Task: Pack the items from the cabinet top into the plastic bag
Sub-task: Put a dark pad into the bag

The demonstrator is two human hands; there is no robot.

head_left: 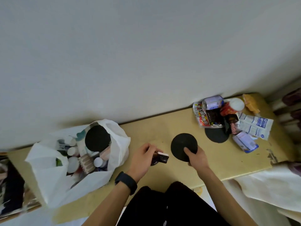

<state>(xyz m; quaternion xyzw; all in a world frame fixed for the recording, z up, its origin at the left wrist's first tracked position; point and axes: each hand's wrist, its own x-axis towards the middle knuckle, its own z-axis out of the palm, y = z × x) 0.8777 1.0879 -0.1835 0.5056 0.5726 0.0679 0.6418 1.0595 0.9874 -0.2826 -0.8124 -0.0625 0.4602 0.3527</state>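
Note:
A white plastic bag (48,173) stands open at the left of the yellow cabinet top (156,128), filled with several bottles and boxes, a black round disc (97,138) lying on top. My left hand (141,162), with a black band on the wrist, is shut on a small dark box (160,158) just right of the bag. My right hand (197,158) grips the near edge of a second black round disc (183,144) over the middle of the cabinet top.
A pile of items lies at the back right: a can (212,101), a red snack packet (201,115), a white-lidded red tub (234,106), white-blue sachets (255,126), a third black disc (215,136). A white wall rises behind. A white cloth (268,190) hangs at the right.

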